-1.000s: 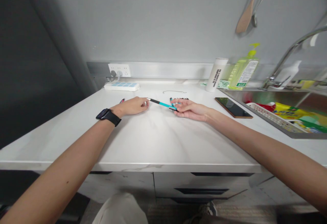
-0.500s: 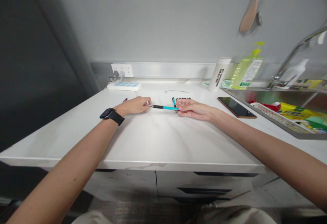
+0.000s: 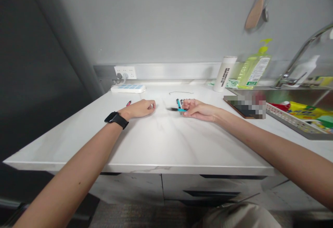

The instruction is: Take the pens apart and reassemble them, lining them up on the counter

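Note:
My right hand (image 3: 199, 111) is closed around a turquoise pen (image 3: 181, 110) whose black front part, smeared by motion, points left. Apart from it, my left hand (image 3: 142, 108) has thumb and fingers curled together above the counter. Whether something small sits in those fingers, I cannot make out. Just behind my right hand lies another turquoise and black pen (image 3: 178, 102), beside small dark pieces mostly hidden by the fingers. A red and black pen (image 3: 128, 103) shows behind my left wrist, which wears a black watch (image 3: 111, 117).
On the white counter (image 3: 156, 145) are a power strip (image 3: 128, 88) at the back left and a thin cord (image 3: 181, 92). Toward the right stand a white cylinder (image 3: 225, 74) and a soap bottle (image 3: 253, 69). A partly pixelated phone (image 3: 241, 109) lies by the sink (image 3: 291, 136).
The pen's tip has come away from my left fingers, and the pen has swung and shortened in view within my right hand. My left hand has barely moved.

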`<state>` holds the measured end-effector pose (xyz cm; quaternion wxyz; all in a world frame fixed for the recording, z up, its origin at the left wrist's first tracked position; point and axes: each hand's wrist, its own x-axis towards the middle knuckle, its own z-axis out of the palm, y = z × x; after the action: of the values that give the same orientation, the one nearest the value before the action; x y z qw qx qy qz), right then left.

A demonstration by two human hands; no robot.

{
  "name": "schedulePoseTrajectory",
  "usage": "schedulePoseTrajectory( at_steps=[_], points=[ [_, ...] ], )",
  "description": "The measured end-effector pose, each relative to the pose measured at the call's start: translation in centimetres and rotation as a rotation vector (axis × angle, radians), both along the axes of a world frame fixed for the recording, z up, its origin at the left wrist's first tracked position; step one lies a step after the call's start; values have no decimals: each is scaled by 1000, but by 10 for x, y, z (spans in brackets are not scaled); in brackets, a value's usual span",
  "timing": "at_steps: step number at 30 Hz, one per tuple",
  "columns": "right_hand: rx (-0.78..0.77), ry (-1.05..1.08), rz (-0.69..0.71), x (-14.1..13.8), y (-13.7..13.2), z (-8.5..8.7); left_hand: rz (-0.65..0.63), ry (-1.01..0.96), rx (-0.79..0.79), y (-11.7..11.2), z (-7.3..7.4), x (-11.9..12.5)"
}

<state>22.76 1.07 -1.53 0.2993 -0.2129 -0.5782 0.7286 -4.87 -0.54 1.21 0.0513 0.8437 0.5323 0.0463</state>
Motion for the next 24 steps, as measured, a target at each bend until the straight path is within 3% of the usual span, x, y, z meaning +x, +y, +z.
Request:
schedulePoseTrajectory(
  at_steps=[11,24],
  points=[
    [-82,34,-98,0,7,0,-5,17,13,4,-1,-2],
    [-119,75,-56,-2,5,1,12,53,1,3,3,0]
  ],
)
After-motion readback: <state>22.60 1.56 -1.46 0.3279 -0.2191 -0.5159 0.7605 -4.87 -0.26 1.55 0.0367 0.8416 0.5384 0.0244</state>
